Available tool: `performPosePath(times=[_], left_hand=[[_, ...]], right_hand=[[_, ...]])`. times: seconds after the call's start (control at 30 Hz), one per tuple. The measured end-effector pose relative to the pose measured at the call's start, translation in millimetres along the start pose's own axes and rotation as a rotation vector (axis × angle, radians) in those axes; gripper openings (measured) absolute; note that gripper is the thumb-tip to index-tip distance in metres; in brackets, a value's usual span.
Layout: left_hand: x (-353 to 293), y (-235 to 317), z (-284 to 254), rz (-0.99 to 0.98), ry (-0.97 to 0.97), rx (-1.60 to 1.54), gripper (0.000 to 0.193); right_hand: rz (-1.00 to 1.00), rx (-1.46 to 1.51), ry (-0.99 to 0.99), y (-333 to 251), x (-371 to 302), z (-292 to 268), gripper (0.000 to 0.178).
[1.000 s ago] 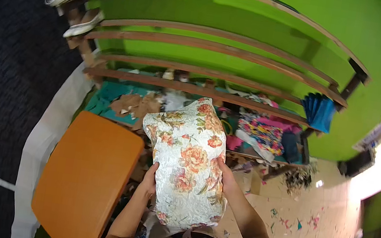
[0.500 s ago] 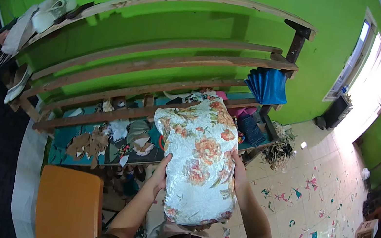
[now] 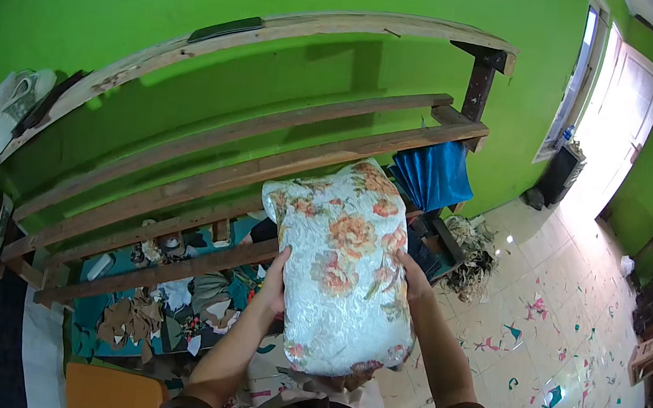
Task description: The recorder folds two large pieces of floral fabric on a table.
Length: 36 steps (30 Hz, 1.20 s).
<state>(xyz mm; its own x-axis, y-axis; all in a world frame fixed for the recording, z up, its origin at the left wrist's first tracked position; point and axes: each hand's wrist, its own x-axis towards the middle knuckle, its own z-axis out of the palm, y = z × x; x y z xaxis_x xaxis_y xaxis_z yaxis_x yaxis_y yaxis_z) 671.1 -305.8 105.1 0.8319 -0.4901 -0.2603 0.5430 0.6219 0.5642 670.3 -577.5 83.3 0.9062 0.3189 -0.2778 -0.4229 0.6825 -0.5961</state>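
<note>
A puffy bundle of shiny white cloth with orange flowers [image 3: 350, 275] is held up in front of my body, its near end toward my chest. My left hand [image 3: 274, 285] is pressed along its left side, and my right hand [image 3: 413, 283] grips the opposite side. The fingers of both hands curl partly out of sight underneath. Beyond the bundle stands a wooden slatted rack [image 3: 267, 149], with folded blue sheets [image 3: 434, 174] hanging on its right end.
Fabric scraps [image 3: 134, 319] lie on the rack's lower teal shelf. Pale shoes [image 3: 13, 111] sit at its left end. An orange tabletop [image 3: 110, 398] is at lower left. Colourful offcuts litter the tiled floor [image 3: 483, 346], near a heap of strips [image 3: 466, 259]. A white door [image 3: 627, 122] stands far right.
My view has turned and moved closer to the rack, and the orange tabletop has slid mostly out below. The bundle stays between both hands, now overlapping the blue sheets' left edge.
</note>
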Motion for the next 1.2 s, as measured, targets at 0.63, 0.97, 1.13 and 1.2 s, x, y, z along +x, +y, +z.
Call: performPosePath(times=[0.63, 0.97, 1.13, 1.2], left_hand=[[165, 29, 9, 0.117, 0.027, -0.126, 0.071], [169, 8, -20, 0.237, 0.192, 0.002, 0.069], [161, 6, -14, 0.262, 0.279, -0.055, 0.065], [163, 6, -19, 0.310, 0.293, -0.091, 0.063]], right_hand=[[-0.157, -0.279, -0.110, -129, 147, -10, 0.039], [-0.008, -0.398, -0.087, -106, 186, -39, 0.042], [0.015, -0.248, -0.130, -101, 179, -35, 0.039], [0.090, -0.239, -0.172, -101, 179, -30, 0.041]])
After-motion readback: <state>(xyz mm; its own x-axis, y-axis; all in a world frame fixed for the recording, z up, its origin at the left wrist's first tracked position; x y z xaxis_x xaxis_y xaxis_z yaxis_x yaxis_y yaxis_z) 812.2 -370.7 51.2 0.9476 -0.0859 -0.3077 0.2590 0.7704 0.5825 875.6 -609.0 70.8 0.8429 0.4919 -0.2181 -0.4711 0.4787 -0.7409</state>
